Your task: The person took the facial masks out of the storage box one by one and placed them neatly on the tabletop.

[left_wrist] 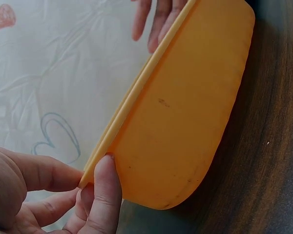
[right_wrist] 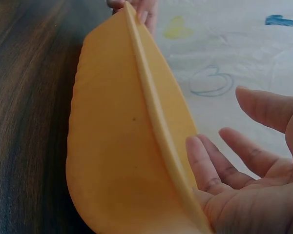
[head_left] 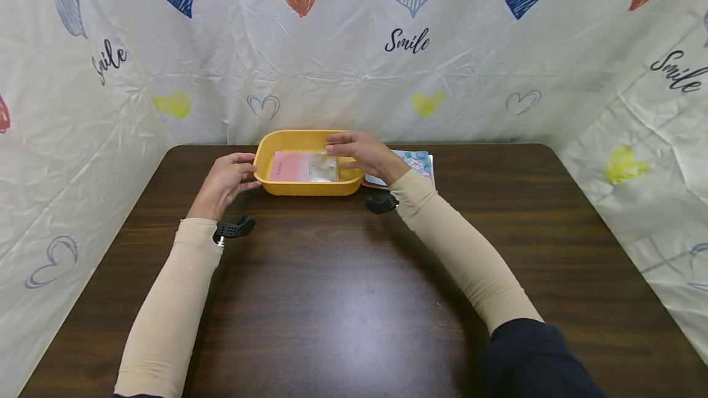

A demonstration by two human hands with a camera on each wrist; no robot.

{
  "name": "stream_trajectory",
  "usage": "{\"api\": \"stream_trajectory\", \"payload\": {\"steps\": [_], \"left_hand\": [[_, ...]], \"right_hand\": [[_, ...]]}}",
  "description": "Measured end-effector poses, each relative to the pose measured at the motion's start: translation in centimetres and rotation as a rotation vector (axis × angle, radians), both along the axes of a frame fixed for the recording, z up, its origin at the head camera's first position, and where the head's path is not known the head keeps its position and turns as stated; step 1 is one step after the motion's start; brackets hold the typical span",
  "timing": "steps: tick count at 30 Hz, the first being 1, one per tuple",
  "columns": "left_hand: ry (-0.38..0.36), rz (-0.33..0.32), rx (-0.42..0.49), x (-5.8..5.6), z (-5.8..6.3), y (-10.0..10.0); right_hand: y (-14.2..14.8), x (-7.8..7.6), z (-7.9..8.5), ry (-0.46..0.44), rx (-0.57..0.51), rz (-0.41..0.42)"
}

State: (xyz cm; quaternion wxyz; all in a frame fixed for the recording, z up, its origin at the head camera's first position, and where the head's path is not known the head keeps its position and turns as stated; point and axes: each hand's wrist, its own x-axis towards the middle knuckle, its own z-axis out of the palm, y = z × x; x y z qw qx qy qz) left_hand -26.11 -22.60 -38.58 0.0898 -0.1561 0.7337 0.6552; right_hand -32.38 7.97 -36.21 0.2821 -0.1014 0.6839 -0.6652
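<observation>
A yellow plastic tray (head_left: 310,188) with rounded corners stands at the back of the table. Inside it lies a flat pink and white packet (head_left: 301,166) with small print, partly shiny at its right end. My left hand (head_left: 225,180) pinches the rim at the tray's left end; the left wrist view has thumb and forefinger right at the corner. Over the right end of the tray reaches my right hand (head_left: 367,155), its fingers loosely spread inside the rim and holding nothing. In the right wrist view those fingers (right_wrist: 224,168) overlap the tray's inner side.
Right of the tray, partly behind my right wrist, lies a small stack of thin booklets (head_left: 420,163) with a blue flowered cover. The dark wooden table (head_left: 332,300) ends at a white curtain (head_left: 343,48) printed with hearts, which also rises on both sides.
</observation>
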Motion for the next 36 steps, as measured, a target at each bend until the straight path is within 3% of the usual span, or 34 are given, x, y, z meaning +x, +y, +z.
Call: {"api": "stream_trajectory", "payload": {"steps": [12,19,36], "left_hand": [[0.0,-0.004,-0.013,0.2,0.1,0.1],[-0.004,-0.001,-0.007,0.1,0.1,0.1],[-0.005,-0.003,-0.012,0.1,0.2,0.0]], "right_hand": [[-1.5,-0.1,-0.8,0.043,0.089,0.047],[-2.0,-0.1,-1.3,0.08,0.135,0.029],[-2.2,0.1,-1.4,0.12,0.156,0.022]]}}
